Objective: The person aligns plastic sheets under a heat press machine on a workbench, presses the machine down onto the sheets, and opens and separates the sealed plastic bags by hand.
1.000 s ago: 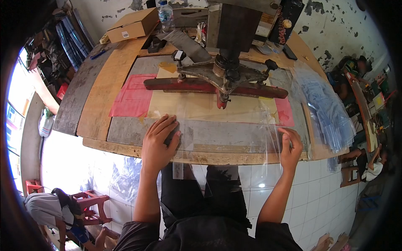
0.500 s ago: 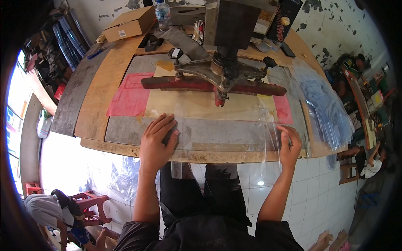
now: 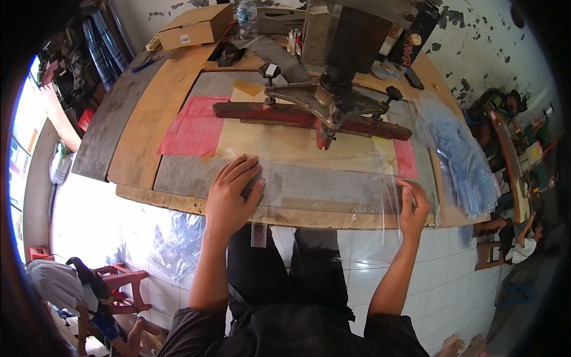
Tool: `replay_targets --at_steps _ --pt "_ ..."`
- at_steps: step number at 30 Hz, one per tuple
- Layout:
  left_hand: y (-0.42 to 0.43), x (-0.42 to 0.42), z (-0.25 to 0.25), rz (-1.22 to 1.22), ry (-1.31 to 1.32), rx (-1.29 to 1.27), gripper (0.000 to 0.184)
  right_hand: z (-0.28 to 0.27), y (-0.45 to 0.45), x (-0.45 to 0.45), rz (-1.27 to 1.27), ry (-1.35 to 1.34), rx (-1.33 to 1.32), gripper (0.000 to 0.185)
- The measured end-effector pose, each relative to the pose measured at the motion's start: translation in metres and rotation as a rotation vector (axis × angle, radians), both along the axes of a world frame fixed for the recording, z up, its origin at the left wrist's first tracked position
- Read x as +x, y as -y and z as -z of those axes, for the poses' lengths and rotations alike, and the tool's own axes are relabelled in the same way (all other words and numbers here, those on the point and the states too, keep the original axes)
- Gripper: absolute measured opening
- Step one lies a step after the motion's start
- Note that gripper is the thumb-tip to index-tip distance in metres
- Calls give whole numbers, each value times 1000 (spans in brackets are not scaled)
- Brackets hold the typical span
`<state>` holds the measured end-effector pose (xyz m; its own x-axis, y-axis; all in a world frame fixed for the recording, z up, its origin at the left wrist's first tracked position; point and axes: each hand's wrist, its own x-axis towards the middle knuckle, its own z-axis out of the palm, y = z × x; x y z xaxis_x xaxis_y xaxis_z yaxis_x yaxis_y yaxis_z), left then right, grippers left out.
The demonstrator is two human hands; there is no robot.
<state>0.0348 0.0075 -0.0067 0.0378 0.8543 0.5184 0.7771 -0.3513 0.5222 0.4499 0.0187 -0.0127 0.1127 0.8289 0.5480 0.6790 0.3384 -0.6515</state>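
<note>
A clear plastic sheet point(image 3: 333, 199) lies over the near part of the grey press bed and hangs past the table's front edge. My left hand point(image 3: 234, 193) rests on its left part, fingers stretched out flat. At the sheet's right edge, my right hand point(image 3: 414, 205) pinches the plastic between thumb and curled fingers. Just beyond my hands is a cream-coloured sheet point(image 3: 279, 149) with pink pieces point(image 3: 193, 128) at its ends. Above it stands the press head, with a long red bar point(image 3: 357, 127) under a metal bracket; I cannot tell whether the bar touches the sheet.
A stack of clear plastic pieces point(image 3: 467, 163) lies on the table's right side. A cardboard box point(image 3: 196, 27), a water bottle point(image 3: 246, 21) and a phone point(image 3: 414, 78) are at the back. Other people point(image 3: 59, 285) sit low at left and right. Loose plastic point(image 3: 178, 241) is on the floor.
The view has shifted slightly, so the table and press appear a little farther right. The hanging plastic in front of my legs has changed its folds. Both hands keep about the same places.
</note>
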Motion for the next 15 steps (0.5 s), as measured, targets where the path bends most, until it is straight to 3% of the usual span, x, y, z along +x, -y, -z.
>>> replay_targets --at_steps 8,15 --pt "2 -2 1 -10 -14 27 28 -10 -10 1 -99 -12 -64 26" --pt "4 -3 4 9 -16 57 30 -18 -55 2 -129 -4 -325 35"
